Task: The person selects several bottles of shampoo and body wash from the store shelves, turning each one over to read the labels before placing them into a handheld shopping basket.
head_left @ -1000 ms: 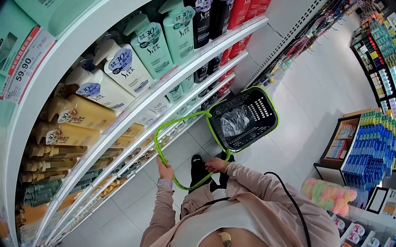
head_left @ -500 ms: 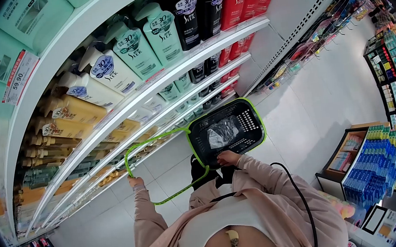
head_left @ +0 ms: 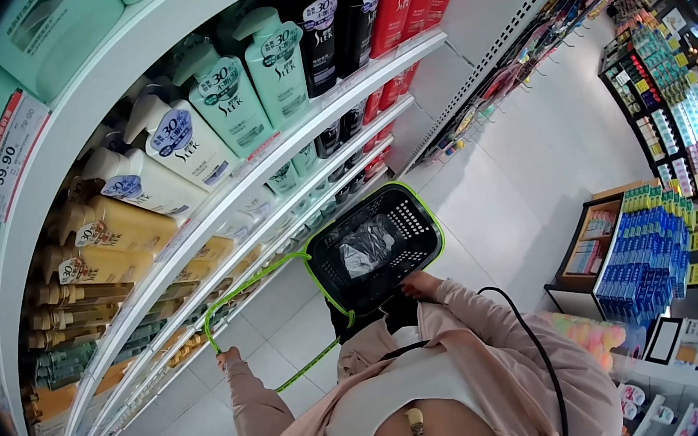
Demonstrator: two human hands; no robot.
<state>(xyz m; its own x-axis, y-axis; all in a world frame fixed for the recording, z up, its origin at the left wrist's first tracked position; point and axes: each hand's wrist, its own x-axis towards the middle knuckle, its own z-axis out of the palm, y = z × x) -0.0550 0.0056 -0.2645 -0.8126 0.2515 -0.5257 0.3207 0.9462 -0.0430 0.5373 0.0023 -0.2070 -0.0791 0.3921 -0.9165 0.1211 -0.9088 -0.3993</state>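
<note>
A black shopping basket (head_left: pixel 418 249) with a bright green rim is held in front of my body. Its long green handle (head_left: pixel 241 292) swings out to the left, and my left hand (head_left: pixel 229 357) is closed around the far end. At the basket's near edge, my right hand (head_left: pixel 419 285) has its fingers curled over the rim. A crumpled, shiny grey plastic package (head_left: pixel 366 249) lies in the basket; what it contains cannot be made out.
Curved white shelves (head_left: pixel 334 90) stand close on the left, carrying pump bottles (head_left: pixel 232 102) in several colours. A price tag (head_left: pixel 12 155) hangs on the upper shelf. Right of me is a display of blue boxes (head_left: pixel 642 258). Pale floor tiles (head_left: pixel 525 172) stretch ahead.
The basket, its handle and both my arms have shifted slightly relative to the shelves as the view turned. My right hand sits farther right along the rim.
</note>
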